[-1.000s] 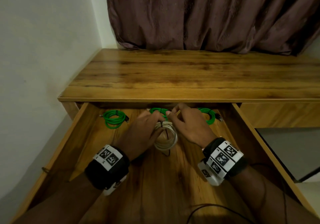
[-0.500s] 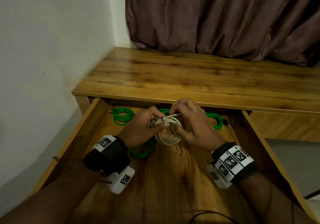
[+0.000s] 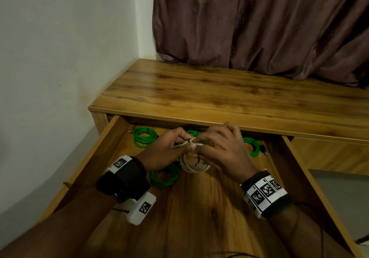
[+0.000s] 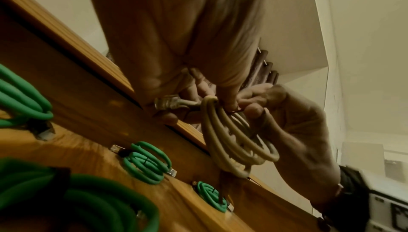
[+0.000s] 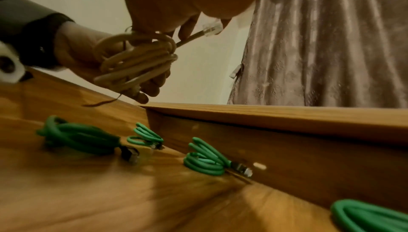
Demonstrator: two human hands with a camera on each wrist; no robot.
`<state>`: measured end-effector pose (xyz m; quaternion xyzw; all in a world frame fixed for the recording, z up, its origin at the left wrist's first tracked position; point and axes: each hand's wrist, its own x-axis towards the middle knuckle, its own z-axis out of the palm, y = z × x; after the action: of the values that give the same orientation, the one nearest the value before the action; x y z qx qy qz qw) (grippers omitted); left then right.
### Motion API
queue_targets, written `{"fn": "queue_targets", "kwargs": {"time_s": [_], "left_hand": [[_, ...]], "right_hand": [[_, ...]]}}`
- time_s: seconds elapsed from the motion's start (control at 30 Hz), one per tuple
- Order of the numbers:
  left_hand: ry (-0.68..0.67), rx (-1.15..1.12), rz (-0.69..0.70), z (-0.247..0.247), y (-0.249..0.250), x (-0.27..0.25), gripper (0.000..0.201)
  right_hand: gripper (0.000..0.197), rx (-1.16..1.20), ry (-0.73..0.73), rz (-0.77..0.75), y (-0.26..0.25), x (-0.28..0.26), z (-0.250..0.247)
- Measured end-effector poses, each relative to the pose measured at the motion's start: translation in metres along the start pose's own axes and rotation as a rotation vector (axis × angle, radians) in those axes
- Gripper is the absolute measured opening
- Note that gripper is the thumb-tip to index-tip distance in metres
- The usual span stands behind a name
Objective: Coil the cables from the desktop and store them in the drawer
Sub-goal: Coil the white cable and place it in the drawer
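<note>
I hold the white cable (image 3: 192,165) with both hands above the open drawer (image 3: 199,208). My left hand (image 3: 163,152) has a closed grip on the top of the coil, and my right hand (image 3: 225,150) pinches it from the other side, near a thin dark tie (image 3: 197,160) that hangs from the bundle.

Compared with a moment ago, the coil is now lifted higher and nearer to the front edge of the surface (image 3: 229,90), and my fingers are closer together at its top. I judge that I am fastening the tie, not winding any more. One clear plug (image 5: 212,29) sticks out free past my right fingers.

Four green coils already lie on the drawer floor: one at the back left (image 3: 144,137), one near my left wrist (image 3: 164,176), one at the back right (image 3: 252,146), and one mostly hidden behind my hands. No cable is seen on the surface, so this white one seems the last. When the tie holds, it only needs to be laid down beside the others.
</note>
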<state>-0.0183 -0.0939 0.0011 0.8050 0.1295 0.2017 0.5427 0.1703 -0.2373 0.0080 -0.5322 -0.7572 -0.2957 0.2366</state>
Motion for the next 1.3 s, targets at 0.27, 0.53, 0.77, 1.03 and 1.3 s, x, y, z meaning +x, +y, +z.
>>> {"fn": "queue_targets", "kwargs": {"time_s": [0.27,0.53,0.77,1.03,1.3], "left_hand": [[-0.035,0.418,0.101,0.002,-0.009,0.000,0.036],[-0.063,0.737,0.078,0.009,-0.027,0.001,0.034],[-0.204,0.801,0.004,0.029,-0.019,0.002,0.026],[-0.029,0.725,0.004,0.049,-0.019,0.010,0.035],[0.156,1.123,0.291,0.058,-0.010,0.009,0.033]], "right_hand": [[0.011,0.375,0.003,0.306,0.003,-0.005,0.010],[0.026,0.258,-0.178,0.317,-0.004,0.000,0.016],[0.024,0.226,-0.130,0.255,-0.012,0.005,0.013],[0.027,0.315,0.053,0.440,-0.016,0.007,0.013],[0.031,0.302,0.052,0.697,-0.009,0.005,0.011]]}}
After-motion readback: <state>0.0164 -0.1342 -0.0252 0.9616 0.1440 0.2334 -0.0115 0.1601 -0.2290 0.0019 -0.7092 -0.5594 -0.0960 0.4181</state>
